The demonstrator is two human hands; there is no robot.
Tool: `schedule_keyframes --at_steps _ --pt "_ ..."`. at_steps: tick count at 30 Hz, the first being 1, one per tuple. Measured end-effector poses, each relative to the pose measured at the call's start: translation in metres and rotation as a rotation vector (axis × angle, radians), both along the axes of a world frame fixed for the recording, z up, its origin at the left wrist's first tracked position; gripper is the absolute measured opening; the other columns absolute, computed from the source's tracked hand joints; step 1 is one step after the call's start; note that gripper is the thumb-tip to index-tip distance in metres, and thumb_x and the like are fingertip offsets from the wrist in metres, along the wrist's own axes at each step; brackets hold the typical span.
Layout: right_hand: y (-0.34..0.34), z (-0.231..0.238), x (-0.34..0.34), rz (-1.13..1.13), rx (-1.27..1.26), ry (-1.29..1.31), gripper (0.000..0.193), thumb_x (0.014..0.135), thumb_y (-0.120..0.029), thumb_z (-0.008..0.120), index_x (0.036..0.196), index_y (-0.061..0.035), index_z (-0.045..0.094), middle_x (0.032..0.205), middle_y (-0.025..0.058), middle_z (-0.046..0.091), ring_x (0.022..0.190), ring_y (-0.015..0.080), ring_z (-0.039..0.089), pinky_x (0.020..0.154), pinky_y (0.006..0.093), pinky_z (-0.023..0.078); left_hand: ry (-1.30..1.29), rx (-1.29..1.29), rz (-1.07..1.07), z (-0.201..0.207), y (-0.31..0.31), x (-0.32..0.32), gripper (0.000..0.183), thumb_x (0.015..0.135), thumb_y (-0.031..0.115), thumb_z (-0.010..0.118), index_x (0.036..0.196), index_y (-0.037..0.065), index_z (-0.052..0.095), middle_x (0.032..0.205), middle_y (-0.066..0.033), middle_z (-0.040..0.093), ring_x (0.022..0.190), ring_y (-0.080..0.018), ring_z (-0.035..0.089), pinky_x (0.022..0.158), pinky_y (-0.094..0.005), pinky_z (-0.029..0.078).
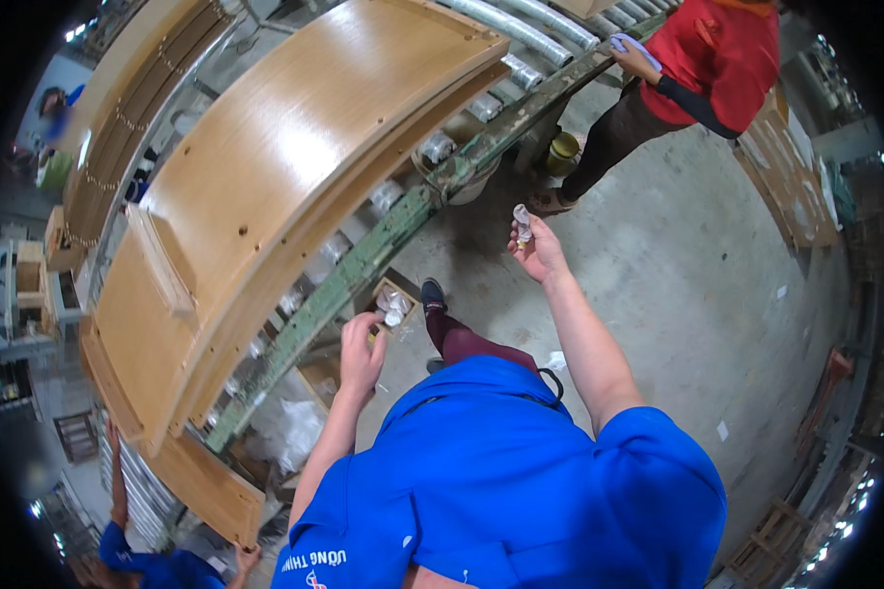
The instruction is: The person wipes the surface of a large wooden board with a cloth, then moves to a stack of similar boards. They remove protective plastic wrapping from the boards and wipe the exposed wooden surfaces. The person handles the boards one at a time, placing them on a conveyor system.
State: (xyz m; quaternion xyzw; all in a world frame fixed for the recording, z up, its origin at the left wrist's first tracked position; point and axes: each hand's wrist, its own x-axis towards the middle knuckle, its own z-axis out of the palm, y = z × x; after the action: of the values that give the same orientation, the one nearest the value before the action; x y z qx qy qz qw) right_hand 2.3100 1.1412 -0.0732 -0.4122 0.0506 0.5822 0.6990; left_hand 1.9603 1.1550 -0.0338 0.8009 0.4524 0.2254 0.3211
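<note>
My right hand [537, 253] is raised over the floor, its fingers closed around a small crumpled whitish wad [523, 218]; whether it is paper, cloth or plastic I cannot tell. My left hand [361, 355] hovers by the green conveyor rail, thumb and fingers apart, with nothing clear in it. Just beyond its fingertips, lower down, a small box [395, 306] holds white wads or rolls. On the conveyor to my left lies a large curved wooden panel [265, 128] with drilled holes and a small curved wooden piece [157, 260] on its face.
A green metal rail [314, 304] edges the conveyor rollers [437, 147]. A co-worker in red [707, 64] stands at far right of it, holding a light purple cloth [635, 46]. Another in blue [157, 564] touches a wooden board [201, 486]. Plastic wrap [295, 432] lies under the rail.
</note>
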Motion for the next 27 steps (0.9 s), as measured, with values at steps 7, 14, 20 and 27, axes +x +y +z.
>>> schedule_keyframes --at_steps 7,14,20,27 --pt "-0.048 0.005 -0.044 0.336 -0.025 -0.031 0.008 0.086 -0.015 0.058 0.091 -0.0097 0.06 0.075 -0.0023 0.059 0.06 0.006 0.05 0.055 0.0229 0.044 -0.246 -0.56 0.011 -0.006 -0.053 0.106 0.036 0.085 0.026 0.059 0.11 0.001 0.051 0.096 -0.0081 0.057 0.077 -0.0134 0.054 0.067 -0.0276 0.045" --pt "-0.085 0.012 -0.012 0.666 0.021 -0.161 0.011 0.086 -0.015 0.059 0.093 -0.0067 0.059 0.078 0.0005 0.06 0.064 0.0076 0.055 0.061 0.0228 0.048 -0.358 -0.56 0.163 -0.014 -0.085 0.186 0.029 0.083 0.024 0.062 0.1 0.001 0.055 0.079 -0.002 0.058 0.068 -0.0081 0.052 0.06 -0.0234 0.044" --pt "-0.11 0.005 0.083 0.776 0.025 -0.421 0.009 0.084 -0.014 0.06 0.091 -0.0079 0.058 0.076 -0.0022 0.058 0.062 0.0045 0.052 0.057 0.0196 0.044 -0.461 -0.805 0.092 -0.023 -0.11 0.268 0.024 0.089 0.02 0.053 0.103 0.001 0.056 0.085 -0.0021 0.061 0.074 -0.0085 0.055 0.066 -0.0247 0.046" --pt "-0.127 0.001 0.157 0.736 0.07 -0.372 0.01 0.085 -0.013 0.058 0.094 -0.0085 0.056 0.08 -0.0019 0.058 0.067 0.006 0.054 0.06 0.0201 0.044 -0.211 -0.687 -0.076 -0.013 -0.111 0.323 0.02 0.088 0.017 0.052 0.097 0.0 0.057 0.079 -0.0044 0.062 0.071 -0.0099 0.059 0.064 -0.0268 0.046"
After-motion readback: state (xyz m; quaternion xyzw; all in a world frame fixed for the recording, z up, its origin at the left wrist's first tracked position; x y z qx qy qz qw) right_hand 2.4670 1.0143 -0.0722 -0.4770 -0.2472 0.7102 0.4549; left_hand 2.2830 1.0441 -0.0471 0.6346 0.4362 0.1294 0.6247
